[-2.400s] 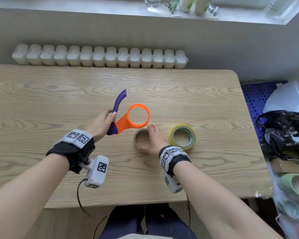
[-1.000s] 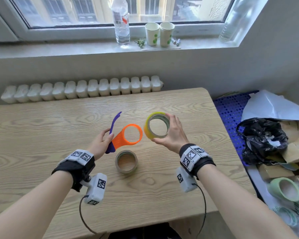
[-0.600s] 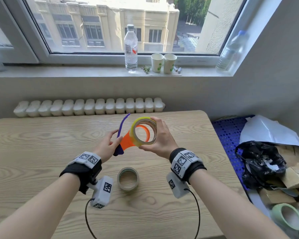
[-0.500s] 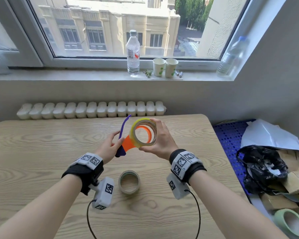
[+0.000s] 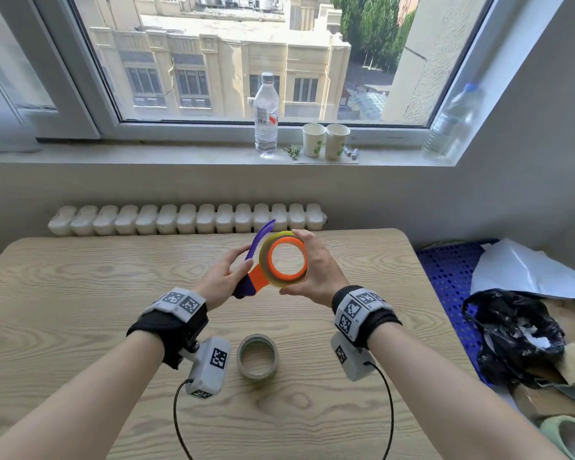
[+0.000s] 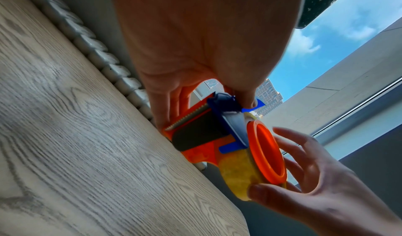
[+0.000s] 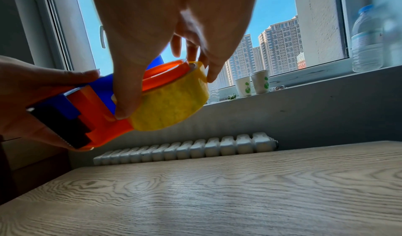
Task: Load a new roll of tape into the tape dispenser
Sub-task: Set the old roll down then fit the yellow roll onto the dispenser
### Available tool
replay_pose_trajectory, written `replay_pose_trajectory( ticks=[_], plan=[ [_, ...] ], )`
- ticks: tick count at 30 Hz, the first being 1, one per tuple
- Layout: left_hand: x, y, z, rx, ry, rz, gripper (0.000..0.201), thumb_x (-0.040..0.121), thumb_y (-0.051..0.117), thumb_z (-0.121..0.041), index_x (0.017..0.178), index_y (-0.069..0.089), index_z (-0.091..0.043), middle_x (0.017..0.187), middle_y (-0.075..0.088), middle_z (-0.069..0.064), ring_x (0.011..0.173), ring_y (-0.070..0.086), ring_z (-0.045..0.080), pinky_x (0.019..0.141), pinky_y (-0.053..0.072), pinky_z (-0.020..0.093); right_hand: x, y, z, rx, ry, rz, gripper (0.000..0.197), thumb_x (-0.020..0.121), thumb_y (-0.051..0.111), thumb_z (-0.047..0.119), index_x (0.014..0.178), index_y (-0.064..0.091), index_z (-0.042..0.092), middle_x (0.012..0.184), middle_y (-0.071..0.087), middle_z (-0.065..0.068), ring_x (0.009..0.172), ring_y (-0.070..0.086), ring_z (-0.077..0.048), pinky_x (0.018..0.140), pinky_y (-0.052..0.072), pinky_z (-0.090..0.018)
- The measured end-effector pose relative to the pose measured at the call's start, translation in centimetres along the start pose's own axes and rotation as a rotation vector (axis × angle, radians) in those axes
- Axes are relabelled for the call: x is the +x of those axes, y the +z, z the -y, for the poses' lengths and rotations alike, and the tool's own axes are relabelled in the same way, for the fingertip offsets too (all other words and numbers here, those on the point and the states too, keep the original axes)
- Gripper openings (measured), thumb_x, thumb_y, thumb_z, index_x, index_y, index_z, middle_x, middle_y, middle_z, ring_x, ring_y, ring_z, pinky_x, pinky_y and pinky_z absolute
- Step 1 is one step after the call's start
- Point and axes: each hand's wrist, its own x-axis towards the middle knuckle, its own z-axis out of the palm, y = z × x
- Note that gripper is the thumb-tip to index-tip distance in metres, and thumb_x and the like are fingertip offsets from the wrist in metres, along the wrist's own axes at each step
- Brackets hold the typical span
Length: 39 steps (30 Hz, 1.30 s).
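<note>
An orange tape dispenser (image 5: 258, 278) with a purple-blue handle is held above the table. My left hand (image 5: 224, 278) grips its cutter end, where a toothed blade (image 6: 189, 115) shows. A yellow tape roll (image 5: 266, 260) sits around the dispenser's orange ring (image 5: 287, 258). My right hand (image 5: 312, 267) holds the roll by its rim, thumb below and fingers above. The wrist views show the yellow tape roll (image 7: 172, 105) on the orange ring (image 6: 266, 153), with the ring's edge sticking out past the roll. An empty grey-brown tape core (image 5: 257, 356) lies on the wooden table (image 5: 80, 293) near me.
A white radiator (image 5: 186, 219) runs behind the table's far edge. On the windowsill stand a water bottle (image 5: 266, 116), two paper cups (image 5: 326, 141) and another bottle (image 5: 452, 122). Right of the table lie a blue crate (image 5: 445, 270), a black bag (image 5: 512, 330) and cardboard.
My right hand picked the yellow roll off the table, brought it up to the dispenser and slid it onto the orange ring. The head view tilted up toward the window.
</note>
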Motion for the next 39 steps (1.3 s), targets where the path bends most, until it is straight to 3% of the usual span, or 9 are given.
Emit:
replay_pose_trajectory(
  ticks=[5,10,15,19,22,26,31,35,39],
  plan=[
    [-0.8,0.2,-0.9,0.008,0.023,0.009,0.025,0.095,0.042,-0.035,0.113,0.042,-0.053,0.082,0.066,0.013,0.067,0.064,0.021,0.062,0.051,0.034,0.0,-0.3,0.3,0.036,0.020,0.025,0.117,0.049,0.090,0.024,0.143,0.020,0.021,0.142,0.039,-0.003,0.133,0.035,-0.017,0.109,0.029,-0.029],
    [-0.8,0.0,-1.1,0.049,0.015,0.011,0.026,0.095,0.042,-0.038,0.103,0.045,-0.062,0.103,0.068,0.016,0.079,0.065,0.026,0.066,0.051,0.035,0.4,-0.5,0.7,0.042,0.104,0.104,0.117,0.057,0.086,0.039,0.146,0.011,0.021,0.151,0.029,-0.006,0.139,0.027,-0.019,0.115,0.027,-0.037],
    [-0.8,-0.7,-1.3,0.168,-0.004,0.057,0.024,0.092,0.043,-0.043,0.099,0.050,-0.065,0.100,0.071,0.016,0.082,0.068,0.031,0.074,0.055,0.043,1.3,-1.4,1.5,-0.174,0.109,0.145,0.071,0.083,0.065,0.032,0.142,0.025,0.026,0.139,0.045,-0.008,0.124,0.047,-0.026,0.100,0.043,-0.042],
    [-1.0,-1.2,-3.6,0.333,-0.013,0.080,0.028,0.095,0.041,-0.039,0.121,0.049,-0.044,0.074,0.063,0.001,0.060,0.059,0.015,0.056,0.048,0.020,2.0,-1.2,1.3,-0.231,0.119,0.127,0.042,0.086,0.060,0.021,0.126,0.048,0.024,0.123,0.060,-0.006,0.112,0.055,-0.026,0.093,0.047,-0.041],
    [-1.1,-1.6,-4.9,0.368,-0.010,0.096,0.020,0.094,0.045,-0.036,0.112,0.053,-0.038,0.071,0.060,-0.001,0.056,0.058,0.011,0.046,0.046,0.011,2.2,-0.9,1.5,-0.235,0.125,0.072,0.027,0.088,0.057,0.019,0.115,0.055,0.021,0.109,0.067,-0.008,0.101,0.060,-0.028,0.083,0.049,-0.038],
    [-1.0,-2.8,-4.7,0.115,-0.050,-0.019,0.038,0.095,0.036,-0.042,0.114,0.059,-0.018,0.091,0.064,0.015,0.072,0.062,0.026,0.066,0.050,0.030,2.4,-0.8,1.1,-0.137,0.190,0.017,0.021,0.088,0.058,0.022,0.108,0.057,0.022,0.101,0.068,-0.008,0.094,0.060,-0.028,0.078,0.046,-0.035],
    [-1.2,-3.9,-4.1,-0.432,-0.177,-0.223,0.053,0.094,0.026,-0.054,0.116,0.053,-0.015,0.099,0.060,0.015,0.080,0.063,0.030,0.081,0.052,0.044,2.9,-0.4,0.7,0.152,0.309,-0.049,0.015,0.081,0.066,0.026,0.095,0.061,0.021,0.088,0.067,-0.007,0.083,0.060,-0.023,0.078,0.051,-0.037],
    [-1.3,-3.2,-3.5,-0.549,-0.256,-0.131,0.042,0.092,0.043,-0.045,0.101,0.062,-0.008,0.105,0.062,0.017,0.091,0.061,0.025,0.088,0.049,0.038,3.3,-0.1,1.4,0.506,0.422,-0.062,0.011,0.079,0.066,0.016,0.081,0.059,0.024,0.076,0.062,-0.009,0.070,0.061,-0.027,0.073,0.056,-0.050],
    [-1.4,-2.1,-4.5,-0.584,-0.204,0.055,0.025,0.090,0.050,-0.029,0.098,0.065,-0.010,0.101,0.067,0.010,0.093,0.061,0.021,0.093,0.044,0.035,3.6,-0.6,2.9,0.760,0.485,-0.010,0.016,0.087,0.055,-0.002,0.098,0.052,0.009,0.079,0.056,-0.007,0.056,0.059,-0.016,0.050,0.055,-0.030]
  ],
)
